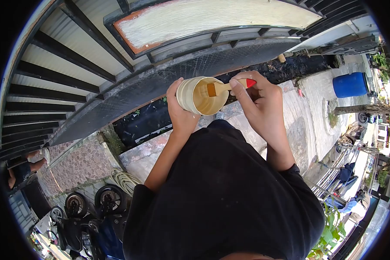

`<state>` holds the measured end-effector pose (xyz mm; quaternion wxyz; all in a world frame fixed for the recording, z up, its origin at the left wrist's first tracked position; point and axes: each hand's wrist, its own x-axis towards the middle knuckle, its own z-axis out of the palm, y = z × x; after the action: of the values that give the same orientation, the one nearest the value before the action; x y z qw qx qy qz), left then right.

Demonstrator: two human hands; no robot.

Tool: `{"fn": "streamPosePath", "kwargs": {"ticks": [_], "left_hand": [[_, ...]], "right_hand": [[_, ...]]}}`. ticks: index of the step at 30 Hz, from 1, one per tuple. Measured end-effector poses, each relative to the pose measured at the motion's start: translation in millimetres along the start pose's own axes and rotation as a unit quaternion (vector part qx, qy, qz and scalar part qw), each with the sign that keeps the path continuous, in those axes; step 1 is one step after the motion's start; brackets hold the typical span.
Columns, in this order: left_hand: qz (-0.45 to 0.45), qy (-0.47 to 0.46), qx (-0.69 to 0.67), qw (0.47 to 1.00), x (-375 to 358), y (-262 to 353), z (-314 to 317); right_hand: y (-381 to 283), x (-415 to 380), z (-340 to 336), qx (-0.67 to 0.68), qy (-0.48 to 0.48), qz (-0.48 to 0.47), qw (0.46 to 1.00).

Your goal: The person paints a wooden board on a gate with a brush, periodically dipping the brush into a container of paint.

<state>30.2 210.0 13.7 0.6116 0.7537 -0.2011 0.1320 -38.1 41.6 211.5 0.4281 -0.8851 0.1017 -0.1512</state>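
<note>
My left hand (180,104) is wrapped round a cream-coloured paint pot (187,96), tilted so its mouth faces right and toward me. Pale paint coats the pot's inner wall. Between the thumb and fingers of my right hand (262,97) is a paintbrush (223,88) with a wooden handle and a red tip. Its brown bristles point left, into the mouth of the pot. Beyond both hands, a panel (212,21) with streaky white paint and reddish-brown edges is set in a dark metal frame.
Dark metal bars (60,80) run along the left and top. Below them lies a dark ditch (147,121) beside a concrete path (290,117). A blue barrel (350,85) lies at the right. Motorcycles (91,225) stand lower left near a coiled hose (125,181). Another person's leg (37,166) shows far left.
</note>
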Motion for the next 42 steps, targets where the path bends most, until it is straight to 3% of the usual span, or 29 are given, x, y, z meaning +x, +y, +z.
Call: {"fn": "streamPosePath", "kwargs": {"ticks": [5,11,18,33,40,42], "left_hand": [[-0.007,-0.001,0.014,1.0,-3,3,2],[-0.01,-0.005,0.014,1.0,-2,5,16],[0.024,0.054,0.007,0.998,1,11,34],[0.023,0.081,0.065,0.994,-3,18,62],[0.019,0.05,0.076,0.996,-3,8,36],[0.013,0.043,0.067,0.997,-6,6,24]], "right_hand": [[1,-4,3,-0.002,0.006,0.039,0.999],[6,1,13,-0.085,-0.032,-0.105,0.99],[14,12,3,-0.094,-0.063,-0.137,0.984],[50,33,-19,-0.07,-0.1,-0.17,0.978],[30,28,-5,-0.025,-0.069,-0.154,0.985],[24,25,4,-0.055,-0.1,-0.141,0.983]]}}
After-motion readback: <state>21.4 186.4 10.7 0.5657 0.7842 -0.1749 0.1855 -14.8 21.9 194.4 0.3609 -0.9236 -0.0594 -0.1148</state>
